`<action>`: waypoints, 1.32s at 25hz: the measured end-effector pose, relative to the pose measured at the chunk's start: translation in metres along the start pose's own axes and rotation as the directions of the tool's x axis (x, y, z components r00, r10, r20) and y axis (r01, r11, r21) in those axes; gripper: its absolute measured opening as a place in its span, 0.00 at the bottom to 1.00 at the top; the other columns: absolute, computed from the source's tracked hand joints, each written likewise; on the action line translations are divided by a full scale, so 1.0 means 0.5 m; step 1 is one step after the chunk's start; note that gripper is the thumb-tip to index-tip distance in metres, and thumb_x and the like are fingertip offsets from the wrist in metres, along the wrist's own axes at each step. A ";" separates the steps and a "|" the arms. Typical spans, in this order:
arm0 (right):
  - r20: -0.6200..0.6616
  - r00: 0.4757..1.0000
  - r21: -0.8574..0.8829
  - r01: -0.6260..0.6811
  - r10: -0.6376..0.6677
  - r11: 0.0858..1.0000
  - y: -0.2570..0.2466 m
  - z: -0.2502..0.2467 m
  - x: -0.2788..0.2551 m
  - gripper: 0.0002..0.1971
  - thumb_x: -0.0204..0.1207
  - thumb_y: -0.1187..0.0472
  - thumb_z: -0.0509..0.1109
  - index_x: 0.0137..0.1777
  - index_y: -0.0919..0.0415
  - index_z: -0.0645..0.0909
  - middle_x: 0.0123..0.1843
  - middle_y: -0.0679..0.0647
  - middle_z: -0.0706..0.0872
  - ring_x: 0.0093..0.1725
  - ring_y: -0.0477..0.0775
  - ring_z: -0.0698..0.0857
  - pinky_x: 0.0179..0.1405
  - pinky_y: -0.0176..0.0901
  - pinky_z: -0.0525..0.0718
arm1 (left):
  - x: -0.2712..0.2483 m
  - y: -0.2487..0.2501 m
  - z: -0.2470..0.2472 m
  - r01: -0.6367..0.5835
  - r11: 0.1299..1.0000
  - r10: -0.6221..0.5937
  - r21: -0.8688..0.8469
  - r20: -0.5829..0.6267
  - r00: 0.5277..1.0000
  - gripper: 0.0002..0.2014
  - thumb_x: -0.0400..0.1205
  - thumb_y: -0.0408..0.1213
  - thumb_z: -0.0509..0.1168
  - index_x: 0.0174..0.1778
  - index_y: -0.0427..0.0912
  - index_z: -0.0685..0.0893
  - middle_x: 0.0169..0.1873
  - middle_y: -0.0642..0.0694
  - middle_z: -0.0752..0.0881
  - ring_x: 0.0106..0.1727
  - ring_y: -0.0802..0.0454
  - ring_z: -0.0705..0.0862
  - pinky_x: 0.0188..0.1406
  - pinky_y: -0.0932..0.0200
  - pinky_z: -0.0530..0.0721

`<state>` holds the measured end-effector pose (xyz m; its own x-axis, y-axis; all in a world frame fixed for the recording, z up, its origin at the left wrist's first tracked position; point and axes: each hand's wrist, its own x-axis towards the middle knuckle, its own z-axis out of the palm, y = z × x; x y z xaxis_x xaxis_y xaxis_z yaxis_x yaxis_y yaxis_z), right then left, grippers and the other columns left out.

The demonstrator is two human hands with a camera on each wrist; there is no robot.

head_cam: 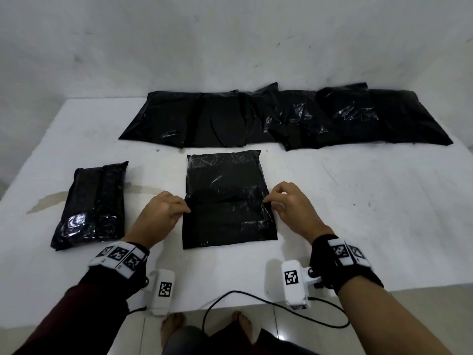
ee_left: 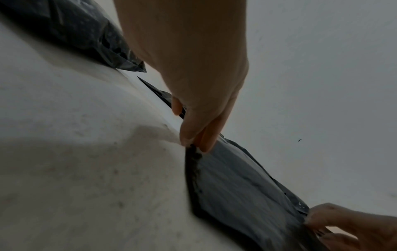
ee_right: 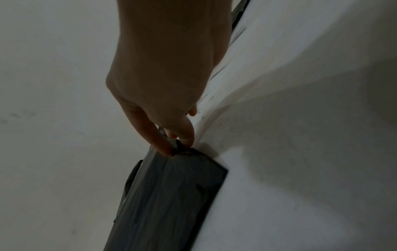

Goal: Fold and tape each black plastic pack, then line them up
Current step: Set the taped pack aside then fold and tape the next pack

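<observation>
The fingers [ee_left: 189, 135] of the left hand [head_cam: 160, 213] pinch the left edge of the flat black plastic pack [head_cam: 227, 198], and the right hand [head_cam: 294, 208] pinches the opposite edge in the same way, thumb against fingertips, each about midway along its side. The pack lies flat on the white surface [head_cam: 358, 188] directly in front of the person, between the two hands. This looks like the start of the fold: the next move likely calls for lifting both pinched edges together and bringing the near half over evenly, so the thin, slippery film does not skew. To the left lies a folded, taped pack [head_cam: 92, 203], well apart. Beyond, along the far edge by the wall, a row of unfolded black packs [head_cam: 281, 116] overlaps.
</observation>
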<state>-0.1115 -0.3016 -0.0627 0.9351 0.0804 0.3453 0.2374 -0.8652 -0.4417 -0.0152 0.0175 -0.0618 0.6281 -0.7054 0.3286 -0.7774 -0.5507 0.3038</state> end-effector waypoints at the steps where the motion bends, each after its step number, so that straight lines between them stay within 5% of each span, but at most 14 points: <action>1: 0.003 1.000 -0.013 0.016 -0.016 1.000 0.000 -0.002 0.001 0.16 0.60 0.80 0.77 0.44 0.62 0.89 0.40 0.58 0.83 0.40 0.62 0.84 0.41 0.44 0.84 | 0.000 -0.003 0.001 -0.015 1.000 0.015 0.010 0.022 1.000 0.08 0.66 0.28 0.68 0.37 0.38 0.91 0.34 0.46 0.90 0.40 0.57 0.72 0.40 0.65 0.72; 3: 0.004 0.999 -0.036 0.033 -0.033 0.999 0.001 -0.004 0.001 0.16 0.60 0.78 0.79 0.44 0.61 0.90 0.39 0.57 0.83 0.40 0.62 0.84 0.37 0.48 0.86 | -0.003 -0.013 0.003 -0.027 1.000 0.026 0.015 0.047 0.999 0.08 0.68 0.30 0.68 0.39 0.39 0.91 0.37 0.47 0.90 0.41 0.58 0.72 0.42 0.66 0.72; 10: 0.040 0.995 -0.129 0.096 -0.092 0.987 0.017 0.003 -0.016 0.18 0.62 0.72 0.80 0.52 0.57 0.89 0.40 0.55 0.83 0.40 0.59 0.82 0.35 0.40 0.79 | -0.012 -0.029 0.005 -0.044 0.999 0.044 -0.005 0.090 0.995 0.10 0.72 0.37 0.66 0.42 0.40 0.91 0.41 0.48 0.90 0.43 0.59 0.74 0.43 0.65 0.72; 16: 0.024 0.998 -0.183 0.069 -0.066 0.981 0.017 0.021 -0.029 0.15 0.71 0.60 0.66 0.56 0.55 0.87 0.43 0.57 0.82 0.40 0.61 0.82 0.35 0.49 0.82 | -0.021 -0.021 0.006 -0.079 0.997 0.078 0.025 0.065 0.995 0.14 0.77 0.43 0.59 0.41 0.41 0.90 0.43 0.49 0.89 0.44 0.56 0.76 0.43 0.61 0.73; 22: -0.069 0.997 -0.072 0.015 -0.020 0.997 0.010 0.024 -0.030 0.18 0.73 0.58 0.58 0.53 0.59 0.88 0.42 0.57 0.82 0.42 0.58 0.79 0.37 0.48 0.79 | -0.037 -0.014 0.003 -0.002 1.000 0.003 -0.018 0.077 0.997 0.15 0.74 0.38 0.58 0.47 0.43 0.89 0.49 0.50 0.88 0.48 0.51 0.83 0.45 0.54 0.83; 28: -0.119 0.978 0.123 -0.157 0.172 0.980 0.017 0.041 -0.024 0.20 0.75 0.56 0.57 0.50 0.65 0.87 0.43 0.59 0.83 0.41 0.62 0.82 0.40 0.53 0.81 | -0.033 0.008 -0.004 0.041 0.999 -0.042 0.020 0.090 0.995 0.17 0.72 0.44 0.60 0.48 0.41 0.90 0.47 0.48 0.89 0.44 0.49 0.84 0.40 0.52 0.84; 33: -0.075 0.992 0.089 -0.099 0.106 0.991 0.016 0.026 -0.032 0.17 0.74 0.58 0.59 0.53 0.61 0.88 0.42 0.57 0.83 0.43 0.53 0.77 0.41 0.43 0.77 | -0.029 0.016 0.005 0.063 0.992 -0.070 0.106 0.071 0.995 0.17 0.72 0.40 0.56 0.44 0.42 0.90 0.44 0.50 0.90 0.44 0.55 0.75 0.39 0.57 0.74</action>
<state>-0.1214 -0.3033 -0.0824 0.9326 -0.0490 0.3576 0.1662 -0.8213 -0.5458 -0.0304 0.0221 -0.0665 0.6772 -0.6948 0.2421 -0.7358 -0.6378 0.2277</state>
